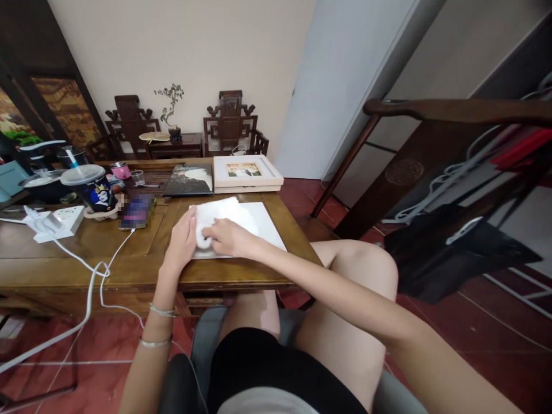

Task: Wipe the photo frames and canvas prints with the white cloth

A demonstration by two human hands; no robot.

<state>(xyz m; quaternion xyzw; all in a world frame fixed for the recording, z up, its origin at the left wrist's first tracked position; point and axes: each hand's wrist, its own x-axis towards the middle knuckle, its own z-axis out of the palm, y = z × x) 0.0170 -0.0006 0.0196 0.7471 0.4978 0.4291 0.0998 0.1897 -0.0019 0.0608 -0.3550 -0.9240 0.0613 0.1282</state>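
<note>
A flat white board (272, 230) lies on the wooden table near its front right corner. On top of it is a fluffy white cloth (219, 214), bunched up at its near left part. My right hand (228, 237) presses on the cloth with curled fingers gripping a fold of it. My left hand (184, 237) rests along the board's left edge, beside the cloth, with its fingers stretched out together. Its fingertips reach the cloth's left side.
Behind the board sit a dark picture panel (190, 180) and a pale box frame (224, 179) with a small picture. To the left are a lidded drink cup (97, 190), a phone (137, 211), a power strip (69, 221) and a loose white cable (90, 287). A wooden chair (388, 161) stands at right.
</note>
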